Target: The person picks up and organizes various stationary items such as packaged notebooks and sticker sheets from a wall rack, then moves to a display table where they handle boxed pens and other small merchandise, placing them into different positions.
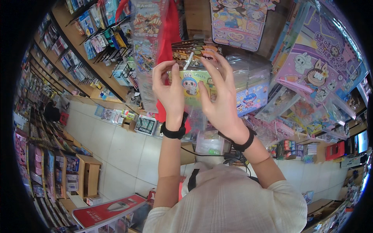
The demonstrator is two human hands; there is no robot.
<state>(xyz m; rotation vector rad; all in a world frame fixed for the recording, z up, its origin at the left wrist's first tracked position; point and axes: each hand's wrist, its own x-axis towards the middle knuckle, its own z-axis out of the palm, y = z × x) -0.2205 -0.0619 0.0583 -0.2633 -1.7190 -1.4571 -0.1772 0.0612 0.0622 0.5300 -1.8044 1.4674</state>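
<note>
My left hand (pixel 167 87) is curled at the left side of a yellow-green cartoon package (pixel 190 89), thumb along its edge. My right hand (pixel 218 97) arches over the package's right part, fingers apart, thumb tip at its face. A short white clip or stick (pixel 188 60) lies just above it, in front of a fanned stack of brown cartoon packs (pixel 186 48). A blue cartoon pack (pixel 251 99) sits to the right, partly under clear plastic, and red fabric (pixel 161 106) hangs behind my left hand.
Hanging cartoon packs (pixel 312 58) crowd the right, another (pixel 237 23) hangs above. Shelves of small goods (pixel 85 35) line the upper left. Wooden cubbies (pixel 88 173) and a red sign (pixel 108 209) stand lower left, beside a tiled floor (pixel 122 155). Cables (pixel 202 154) run below my hands.
</note>
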